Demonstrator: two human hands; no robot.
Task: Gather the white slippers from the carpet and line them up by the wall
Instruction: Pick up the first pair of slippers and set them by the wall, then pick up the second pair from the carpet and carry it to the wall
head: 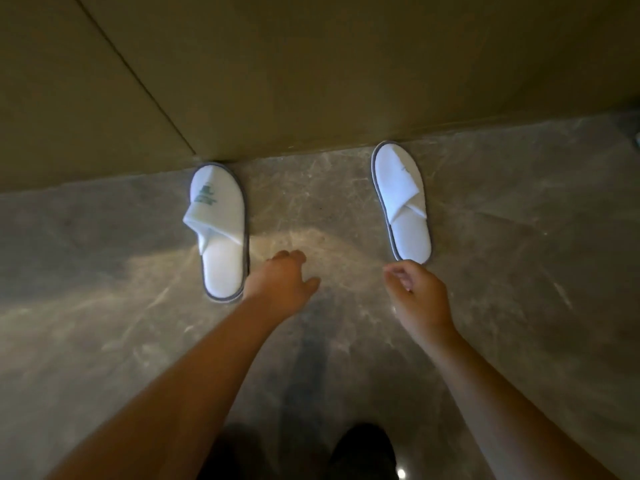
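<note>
Head view: slippers just beyond empty hands (toes at wall).

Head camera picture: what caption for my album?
Two white slippers toe-first against the wall, both hands empty.

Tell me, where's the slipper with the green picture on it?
The logo slipper lies on the left of the head view, toe against the wall, just left of the left hand.
</note>
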